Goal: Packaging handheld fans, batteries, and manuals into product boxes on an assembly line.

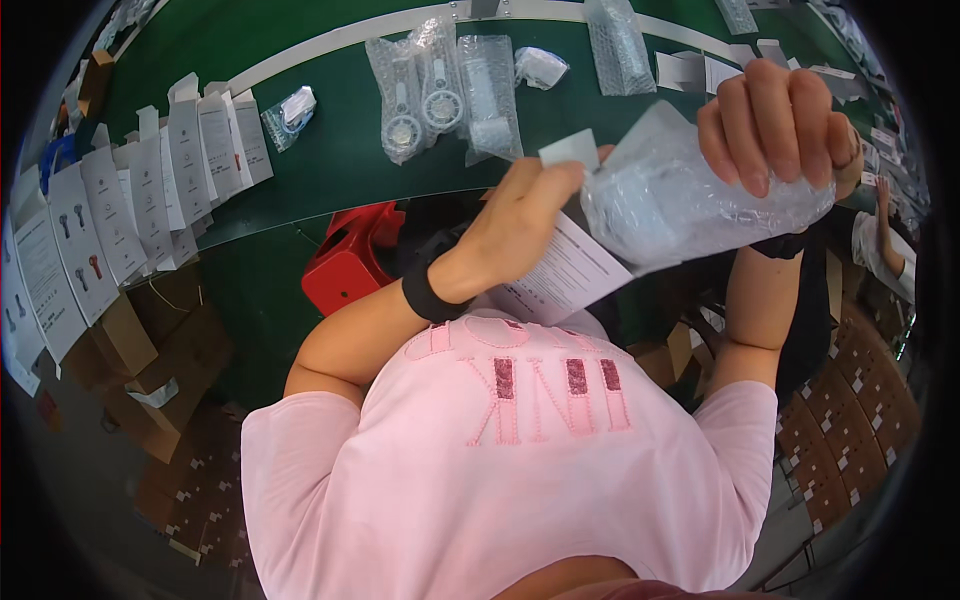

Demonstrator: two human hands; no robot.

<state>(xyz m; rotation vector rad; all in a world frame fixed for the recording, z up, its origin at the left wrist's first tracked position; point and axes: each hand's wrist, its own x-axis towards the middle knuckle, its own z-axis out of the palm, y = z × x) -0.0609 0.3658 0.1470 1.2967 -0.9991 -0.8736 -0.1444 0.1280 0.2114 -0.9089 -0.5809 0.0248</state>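
Note:
My left hand [515,225] is closed around a white printed carton [575,268] in front of my chest. One pale flap [570,150] of it sticks up past my fingers. From above, my right hand [775,130] grips a bubble-wrap pouch [690,205] with its fingers curled over the right end. A pale rounded thing shows dimly through the wrap; its kind cannot be made out. The pouch's left end is right at the carton's upper end, and whether it is inside the opening is hidden.
Bubble-wrapped handheld fans [440,95] and another wrapped pouch [488,95] lie on the green table [330,165]. Small bagged parts [290,115] sit to their left. Flattened-looking white cartons [130,210] stand in a row at left. A red stool [350,260] is below the table edge.

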